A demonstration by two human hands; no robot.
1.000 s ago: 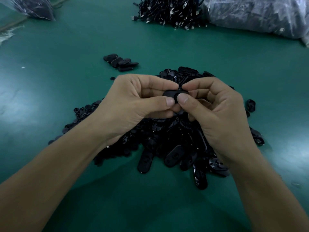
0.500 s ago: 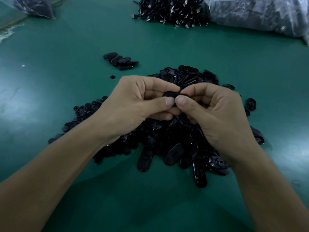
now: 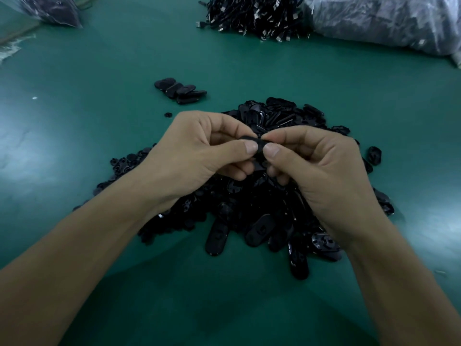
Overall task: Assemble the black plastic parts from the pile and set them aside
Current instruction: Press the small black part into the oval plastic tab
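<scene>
left hand, right hand: curled, thumbs meeting | grips pinching black part | over pile

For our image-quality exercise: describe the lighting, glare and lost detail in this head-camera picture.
Head view: dim; pale glare patches on the green table at left and right; the pile of black parts merges into one dark mass; the part pinched by left hand and right hand barely shows.
</scene>
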